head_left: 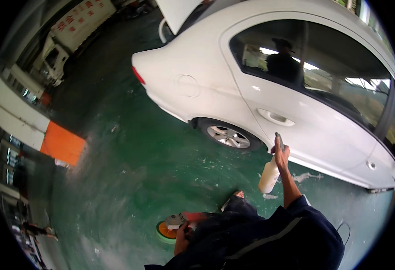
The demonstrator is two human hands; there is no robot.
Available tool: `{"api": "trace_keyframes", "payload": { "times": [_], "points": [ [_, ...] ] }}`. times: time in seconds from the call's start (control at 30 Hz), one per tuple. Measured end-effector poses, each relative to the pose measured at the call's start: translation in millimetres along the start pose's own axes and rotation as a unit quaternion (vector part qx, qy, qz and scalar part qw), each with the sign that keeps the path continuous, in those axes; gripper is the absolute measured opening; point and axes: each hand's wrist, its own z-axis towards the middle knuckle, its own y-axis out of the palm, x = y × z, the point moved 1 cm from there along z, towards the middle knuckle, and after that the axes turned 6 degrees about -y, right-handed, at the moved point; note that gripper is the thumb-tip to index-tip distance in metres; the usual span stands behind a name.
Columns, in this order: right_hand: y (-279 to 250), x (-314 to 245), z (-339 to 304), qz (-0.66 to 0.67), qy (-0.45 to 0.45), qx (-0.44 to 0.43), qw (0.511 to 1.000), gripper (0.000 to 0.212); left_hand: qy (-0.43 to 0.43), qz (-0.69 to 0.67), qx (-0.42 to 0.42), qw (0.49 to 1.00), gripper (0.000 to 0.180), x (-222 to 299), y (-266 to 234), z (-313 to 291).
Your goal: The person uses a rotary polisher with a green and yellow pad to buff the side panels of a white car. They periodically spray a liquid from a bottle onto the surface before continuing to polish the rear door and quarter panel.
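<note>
My right hand (281,155) is wrapped round the neck of a spray bottle (268,178) with a cream-coloured body and a dark trigger head. The bottle tilts in front of the rear door of a white car (227,81), apart from its paint. Low in the picture, my left hand (183,238) grips a grey and red power polisher (176,220). Its round orange and green pad (166,234) faces the floor side, away from the car. My left fingers are partly in shadow.
The car's rear wheel (229,136) stands beyond the bottle, and its boot lid is raised. An orange and white pillar (64,143) rises at the left. A white truck (55,56) is parked farther back. White smears mark the green floor (116,193); a thin cable (347,229) shows at right.
</note>
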Motion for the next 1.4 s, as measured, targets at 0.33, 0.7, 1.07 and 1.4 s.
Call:
{"api": "trace_keyframes", "payload": {
  "times": [0.33,0.7,1.07,1.4],
  "points": [
    [211,49,101,-0.262,-0.481,-0.039,0.836,0.029,0.167,-0.069,-0.099,0.979,0.019,3,20,-2],
    [189,14,61,0.065,-0.043,-0.114,0.99,0.065,0.146,-0.05,-0.076,0.985,0.023,93,31,-6],
    [101,136,-83,-0.219,-0.119,-0.006,0.968,0.041,0.037,0.105,-0.189,0.976,0.015,185,-42,105],
    [82,53,-126,0.068,0.26,0.101,0.958,0.085,-0.078,0.134,-0.121,0.98,0.018,226,-22,65]
  ]
}}
